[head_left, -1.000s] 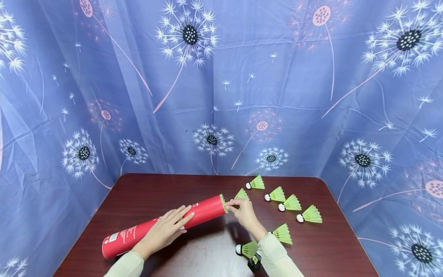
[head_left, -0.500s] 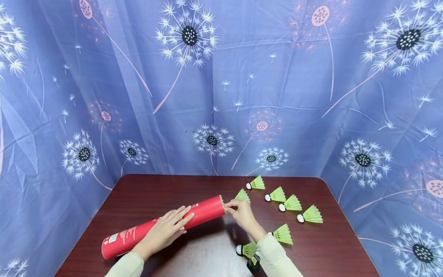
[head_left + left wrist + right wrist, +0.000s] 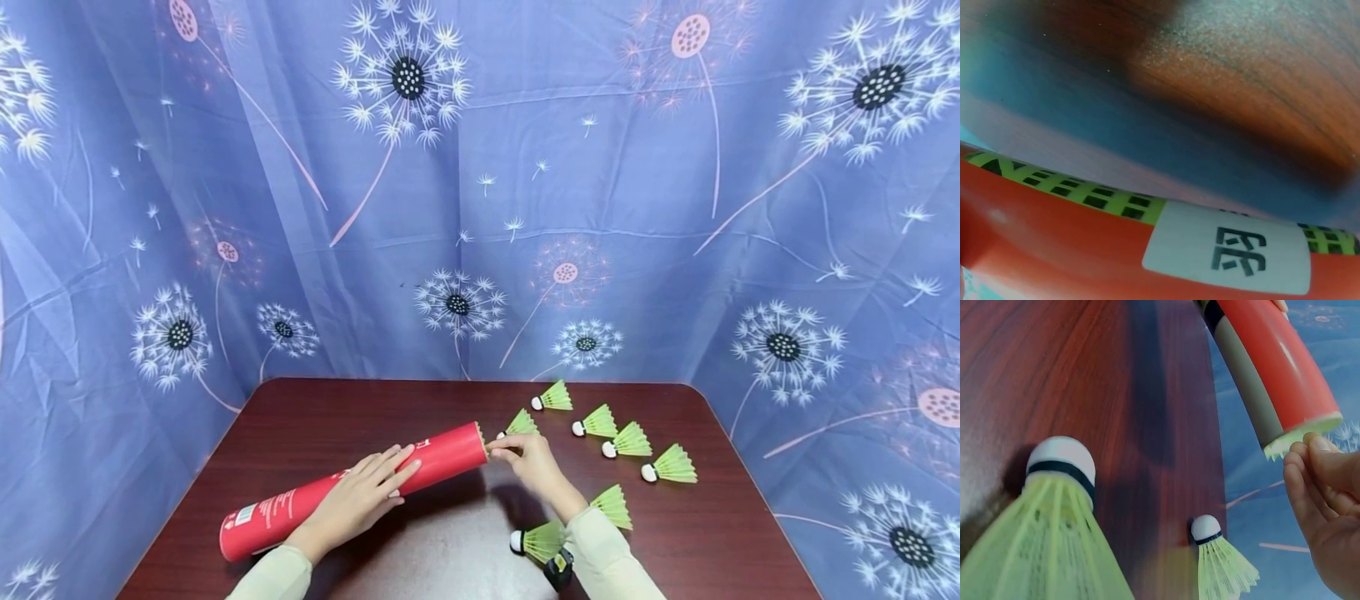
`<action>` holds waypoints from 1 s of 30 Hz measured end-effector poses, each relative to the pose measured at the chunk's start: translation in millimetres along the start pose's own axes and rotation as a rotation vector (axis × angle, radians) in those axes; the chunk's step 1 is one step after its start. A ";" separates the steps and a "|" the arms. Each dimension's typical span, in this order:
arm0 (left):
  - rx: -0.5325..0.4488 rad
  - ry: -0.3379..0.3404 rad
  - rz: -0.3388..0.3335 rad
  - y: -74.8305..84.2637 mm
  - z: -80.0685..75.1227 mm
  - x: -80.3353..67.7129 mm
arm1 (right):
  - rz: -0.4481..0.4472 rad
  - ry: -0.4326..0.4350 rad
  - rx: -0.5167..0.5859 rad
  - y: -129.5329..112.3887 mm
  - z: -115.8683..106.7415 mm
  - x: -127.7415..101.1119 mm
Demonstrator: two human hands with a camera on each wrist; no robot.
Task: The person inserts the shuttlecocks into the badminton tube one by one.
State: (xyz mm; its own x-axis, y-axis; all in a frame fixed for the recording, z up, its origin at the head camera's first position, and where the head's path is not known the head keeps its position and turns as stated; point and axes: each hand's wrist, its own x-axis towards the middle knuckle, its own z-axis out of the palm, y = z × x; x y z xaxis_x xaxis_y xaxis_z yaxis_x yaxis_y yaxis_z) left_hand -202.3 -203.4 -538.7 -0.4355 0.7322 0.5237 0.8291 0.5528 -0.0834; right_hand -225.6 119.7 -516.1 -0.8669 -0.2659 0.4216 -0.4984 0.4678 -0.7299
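Red tube holds a green shuttlecock, its skirt edge showing

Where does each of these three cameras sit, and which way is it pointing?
Head: worn on the head, looking forward and down at the table, red tube and both hands.
Left wrist: under the left hand, pressed close to the tube's label; no body shows.
Right wrist: low over the table, facing the tube's open end; right hand fingers show.
Shared: all see the tube; head and right wrist see loose green shuttlecocks.
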 end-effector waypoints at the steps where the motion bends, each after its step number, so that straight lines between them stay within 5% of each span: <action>1: -0.002 0.000 0.000 0.2 -0.4 -0.4 | 0.001 -0.004 0.000 0.8 -2.2 -0.3; 17: -0.024 0.010 0.003 -1.4 -1.7 -2.6 | 0.092 0.020 -0.025 19.8 -44.4 -11.1; 24: -0.018 -0.041 -0.025 -2.1 -3.3 -7.2 | 0.263 0.047 -0.013 27.7 -70.3 -25.9; 30: -0.014 -0.011 -0.011 -3.6 -2.4 -7.6 | 0.330 0.099 -0.068 39.7 -97.0 -43.2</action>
State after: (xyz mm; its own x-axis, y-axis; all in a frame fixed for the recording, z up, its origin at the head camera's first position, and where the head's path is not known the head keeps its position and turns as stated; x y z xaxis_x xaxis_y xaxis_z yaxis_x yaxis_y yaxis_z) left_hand -201.1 -211.9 -540.4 -0.4484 0.7304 0.5152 0.8289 0.5554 -0.0660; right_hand -207.7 231.5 -511.0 -0.9751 -0.0100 0.2215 -0.1874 0.5708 -0.7994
